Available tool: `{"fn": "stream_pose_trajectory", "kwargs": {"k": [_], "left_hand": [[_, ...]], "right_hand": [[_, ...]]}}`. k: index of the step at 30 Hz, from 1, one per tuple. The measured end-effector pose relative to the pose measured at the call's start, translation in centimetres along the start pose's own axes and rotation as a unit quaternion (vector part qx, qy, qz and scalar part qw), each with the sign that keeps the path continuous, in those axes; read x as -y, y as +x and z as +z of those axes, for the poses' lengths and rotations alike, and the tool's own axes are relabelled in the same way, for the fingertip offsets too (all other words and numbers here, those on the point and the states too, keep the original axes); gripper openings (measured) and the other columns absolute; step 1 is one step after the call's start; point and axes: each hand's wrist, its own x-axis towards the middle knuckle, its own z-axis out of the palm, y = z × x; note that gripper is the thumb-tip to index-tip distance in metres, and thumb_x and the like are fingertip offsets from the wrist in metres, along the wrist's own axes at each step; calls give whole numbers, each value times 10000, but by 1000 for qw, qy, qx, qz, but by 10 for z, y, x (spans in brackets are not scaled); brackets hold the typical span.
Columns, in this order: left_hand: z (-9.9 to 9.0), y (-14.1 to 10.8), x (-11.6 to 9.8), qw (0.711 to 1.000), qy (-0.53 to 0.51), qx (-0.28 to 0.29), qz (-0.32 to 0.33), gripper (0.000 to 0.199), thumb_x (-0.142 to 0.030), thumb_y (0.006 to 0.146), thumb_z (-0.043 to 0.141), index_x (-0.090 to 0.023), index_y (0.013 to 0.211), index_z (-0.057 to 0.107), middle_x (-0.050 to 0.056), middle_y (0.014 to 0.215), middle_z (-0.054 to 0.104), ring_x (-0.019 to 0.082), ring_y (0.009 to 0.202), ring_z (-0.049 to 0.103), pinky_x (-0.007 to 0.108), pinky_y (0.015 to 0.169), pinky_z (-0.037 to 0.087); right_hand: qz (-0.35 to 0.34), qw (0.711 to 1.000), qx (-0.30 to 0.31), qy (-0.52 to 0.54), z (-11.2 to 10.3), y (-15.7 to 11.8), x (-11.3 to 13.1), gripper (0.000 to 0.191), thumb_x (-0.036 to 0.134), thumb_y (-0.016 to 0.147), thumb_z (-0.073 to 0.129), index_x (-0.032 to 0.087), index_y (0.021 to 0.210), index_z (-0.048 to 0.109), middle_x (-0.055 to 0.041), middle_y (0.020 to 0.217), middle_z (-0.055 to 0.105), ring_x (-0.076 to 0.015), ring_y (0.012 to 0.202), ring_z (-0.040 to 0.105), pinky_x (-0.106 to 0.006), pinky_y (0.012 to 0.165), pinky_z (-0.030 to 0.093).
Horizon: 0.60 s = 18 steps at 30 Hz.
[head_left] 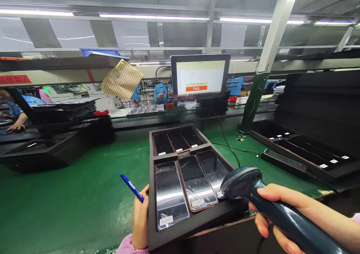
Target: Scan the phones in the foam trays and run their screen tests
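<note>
My right hand (277, 209) is wrapped round a dark barcode scanner (287, 212), its head over the near right corner of a black foam tray (197, 218). The tray holds several phones with small white labels; the front row has a left phone (171, 194), an orange-edged middle phone (197, 182) and a right phone (213, 171), partly behind the scanner head. At the tray's left side, my left hand (140, 216) holds a blue marker (131, 187); its fingers are partly hidden by the tray.
A monitor (201, 77) behind the tray shows "FAIL" in red. More black phone trays (312, 152) lie at right, with stacked trays (64, 134) at left. A cable (225, 137) crosses the green bench (84, 205). People in blue sit beyond.
</note>
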Motion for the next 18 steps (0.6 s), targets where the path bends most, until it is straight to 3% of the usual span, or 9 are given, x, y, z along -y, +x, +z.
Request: {"fn": "stream_pose_trajectory", "kwargs": {"k": [8,11,15,18], "left_hand": [[3,0,-5,1000,-19,15,-18,517,-527,551,714,-169,915,626,14,685,623,203,636,617,307,574,508],[4,-2,-6,999,-28,12,-16,502,-516,555,718,-161,897,627,20,700,624,205,668,614,307,608,502],[3,-6,1,999,-19,-11,44,481,-528,614,675,-155,911,614,49,847,633,210,822,593,305,725,482],[1,-7,8,997,-39,-10,66,460,-549,606,671,-163,841,586,62,898,624,211,835,579,321,738,474]], "right_hand": [[-49,996,-35,69,7,3,11,384,407,862,394,108,711,581,-92,575,645,-108,298,509,-173,273,390],[-62,996,-37,61,4,6,13,422,423,857,385,109,667,593,-74,490,598,-111,295,499,-174,278,391],[-40,999,1,17,6,12,21,544,488,847,363,71,609,620,-68,378,509,-95,291,488,-140,304,379],[-47,997,59,18,26,21,43,500,462,851,341,95,625,594,-63,375,502,-103,299,492,-143,305,378]]}}
